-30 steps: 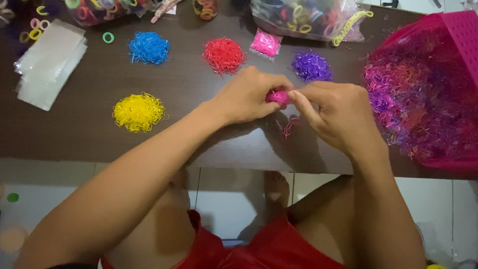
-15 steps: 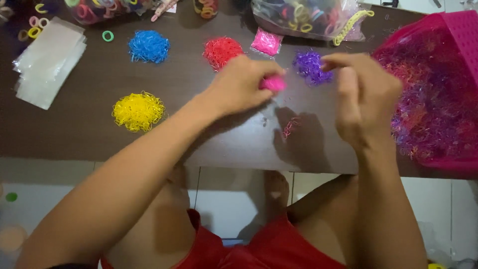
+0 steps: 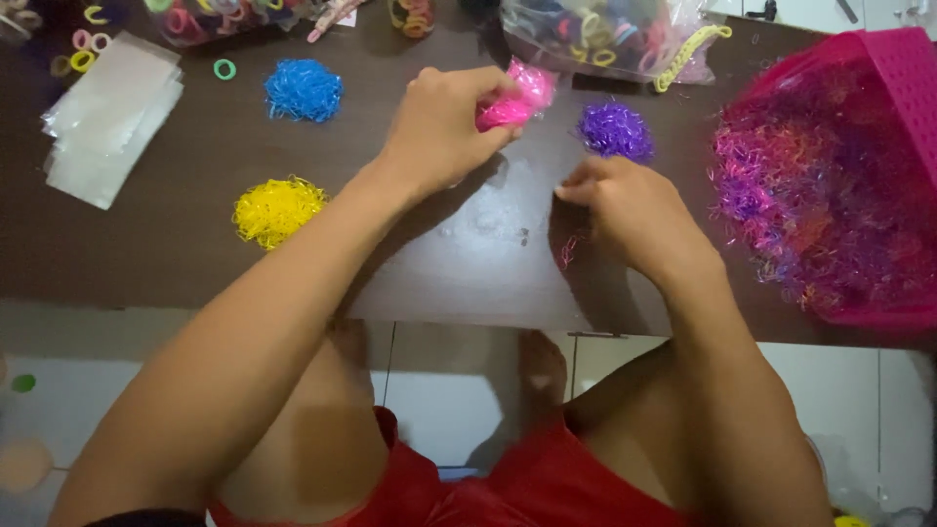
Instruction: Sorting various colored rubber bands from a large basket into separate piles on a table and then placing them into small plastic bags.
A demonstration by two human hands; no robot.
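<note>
Left hand is clenching a wad of pink bands at the table's far middle, just left of the purple pile. Right hand is pinching down on loose strands nearer the body, below that pile; no clear long axis.

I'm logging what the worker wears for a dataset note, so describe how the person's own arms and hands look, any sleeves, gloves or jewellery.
Both arms are bare from the picture's lower edge to the fingers, with no sleeves in view. The left hand and the right hand wear no gloves, and no rings, watch or bracelets show on the sides the camera sees. The only clothing in view is a red garment at the lap.
</note>
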